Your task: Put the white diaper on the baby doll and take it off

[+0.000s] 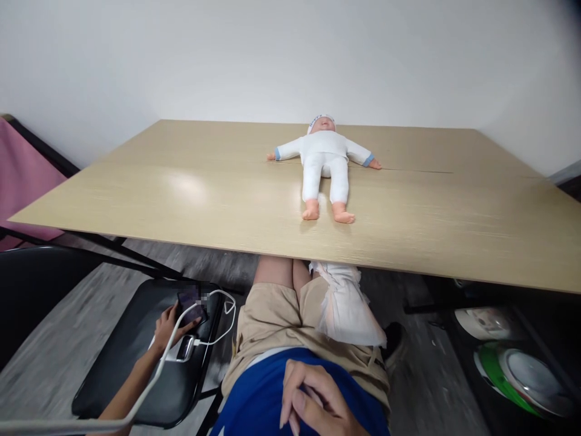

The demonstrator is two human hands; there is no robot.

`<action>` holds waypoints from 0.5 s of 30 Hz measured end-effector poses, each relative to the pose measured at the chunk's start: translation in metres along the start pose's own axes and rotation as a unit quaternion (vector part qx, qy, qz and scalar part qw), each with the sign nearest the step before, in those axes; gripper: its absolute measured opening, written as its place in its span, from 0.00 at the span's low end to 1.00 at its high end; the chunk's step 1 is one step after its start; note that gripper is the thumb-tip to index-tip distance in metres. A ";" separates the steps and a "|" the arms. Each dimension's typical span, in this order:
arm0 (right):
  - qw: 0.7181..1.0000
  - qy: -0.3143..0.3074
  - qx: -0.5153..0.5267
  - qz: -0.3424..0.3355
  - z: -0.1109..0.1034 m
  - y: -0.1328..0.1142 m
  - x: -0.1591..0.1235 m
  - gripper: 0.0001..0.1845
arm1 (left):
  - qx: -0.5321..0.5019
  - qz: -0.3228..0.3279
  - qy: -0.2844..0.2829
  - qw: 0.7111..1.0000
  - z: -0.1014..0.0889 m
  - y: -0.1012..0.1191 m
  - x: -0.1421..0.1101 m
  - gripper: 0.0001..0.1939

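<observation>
My left hand (171,326) reaches down to the black chair seat at my left. Its thumb and fingers are around the edges of a dark phone (189,307), part of which is blurred out. My right hand (318,393) rests in front of my blue shirt, its fingers loosely curled in with nothing visible in them. Across my thigh lies a crumpled white diaper (347,309), untouched by either hand. A baby doll (325,148) in a white suit and cap lies on its back on the table, arms spread and feet towards me.
The wooden table (204,206) stands before me against a white wall. On the black chair (131,357) lies a small device (186,349) with a white cable (158,369) looping nearby. Pink cloth (27,175) hangs at left; round green-and-white items (521,375) sit low at right.
</observation>
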State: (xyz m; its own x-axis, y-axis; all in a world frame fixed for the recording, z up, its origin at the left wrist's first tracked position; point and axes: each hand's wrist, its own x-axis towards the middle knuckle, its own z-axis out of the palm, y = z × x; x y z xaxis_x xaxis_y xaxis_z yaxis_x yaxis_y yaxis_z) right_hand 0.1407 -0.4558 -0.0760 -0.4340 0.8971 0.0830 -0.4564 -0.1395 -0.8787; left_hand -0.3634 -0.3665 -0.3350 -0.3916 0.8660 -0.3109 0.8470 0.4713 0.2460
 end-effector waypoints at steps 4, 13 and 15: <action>1.000 0.008 -0.007 0.006 0.002 -0.004 0.000 0.19 | -0.017 -0.012 0.014 1.000 0.002 0.005 -0.004 0.65; 1.000 0.006 -0.015 0.019 0.002 -0.009 -0.001 0.19 | -0.037 -0.043 0.022 0.998 -0.004 0.004 0.002 0.46; 1.000 0.004 -0.024 0.019 0.002 -0.009 -0.001 0.20 | -0.035 -0.056 0.039 0.997 -0.009 0.006 0.006 0.40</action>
State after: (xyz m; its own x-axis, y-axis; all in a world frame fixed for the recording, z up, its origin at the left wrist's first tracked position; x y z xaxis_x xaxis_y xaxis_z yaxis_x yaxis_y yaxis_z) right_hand 0.1433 -0.4563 -0.0671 -0.4444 0.8947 0.0455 -0.4017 -0.1536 -0.9028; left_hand -0.3637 -0.3572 -0.3272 -0.5109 0.8166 -0.2684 0.7708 0.5735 0.2776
